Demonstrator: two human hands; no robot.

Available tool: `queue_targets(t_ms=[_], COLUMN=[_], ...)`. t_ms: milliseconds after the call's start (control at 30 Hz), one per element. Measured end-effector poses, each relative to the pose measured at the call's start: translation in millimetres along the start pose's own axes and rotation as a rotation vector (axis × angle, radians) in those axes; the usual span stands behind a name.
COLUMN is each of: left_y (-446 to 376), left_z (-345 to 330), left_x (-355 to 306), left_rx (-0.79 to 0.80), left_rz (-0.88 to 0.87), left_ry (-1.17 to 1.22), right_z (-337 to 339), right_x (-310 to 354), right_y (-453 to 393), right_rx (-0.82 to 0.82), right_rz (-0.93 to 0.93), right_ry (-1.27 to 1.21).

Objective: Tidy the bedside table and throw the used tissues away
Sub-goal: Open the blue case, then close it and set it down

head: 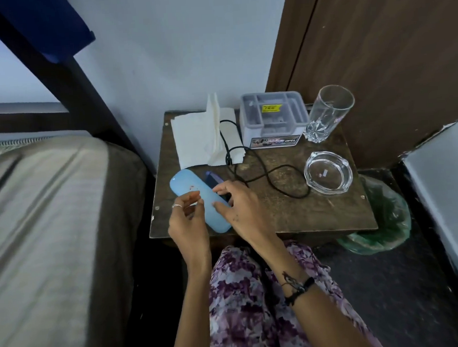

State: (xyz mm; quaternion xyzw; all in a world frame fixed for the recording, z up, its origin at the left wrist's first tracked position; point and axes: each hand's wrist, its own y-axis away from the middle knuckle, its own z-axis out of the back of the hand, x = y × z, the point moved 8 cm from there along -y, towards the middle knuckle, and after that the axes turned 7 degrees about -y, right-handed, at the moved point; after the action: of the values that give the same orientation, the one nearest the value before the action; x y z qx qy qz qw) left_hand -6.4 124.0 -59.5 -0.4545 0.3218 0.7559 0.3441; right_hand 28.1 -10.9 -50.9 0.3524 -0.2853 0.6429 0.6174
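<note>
Brown table (293, 212) beside bed (49, 213). White tissues (198, 140), unfolded, at rear left of table, touching wall. Black cable (263, 171) across tissues and tabletop. Grey organiser box (272, 116) at rear; empty glass (326, 112) upright just right of it. Glass ashtray (328, 174) near right edge. Light blue case (194, 192) lying diagonally at front left, dark blue object (213, 178) just beside it. Left hand (189, 222), grip loosely curled, fingertips at case. Right hand (238, 208), grip spread, fingertips touching case and dark object. Green bag (388, 216) on floor, right of table.
</note>
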Motion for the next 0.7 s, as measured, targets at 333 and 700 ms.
queue_targets(t_ms=[333, 700], left_y=[-7.3, 5.7], left_z=[5.0, -35.9], left_x=[35.6, 11.5], left_rx=[-0.035, 0.499], left_rz=[0.181, 0.312], left_ry=[0.274, 0.698], right_z=[-24.6, 35.8], right_x=[17.2, 28.0], right_y=[-4.0, 6.3], right_rx=[-0.055, 0.030], right_rz=[0.162, 0.126], right_ry=[0.493, 0.183])
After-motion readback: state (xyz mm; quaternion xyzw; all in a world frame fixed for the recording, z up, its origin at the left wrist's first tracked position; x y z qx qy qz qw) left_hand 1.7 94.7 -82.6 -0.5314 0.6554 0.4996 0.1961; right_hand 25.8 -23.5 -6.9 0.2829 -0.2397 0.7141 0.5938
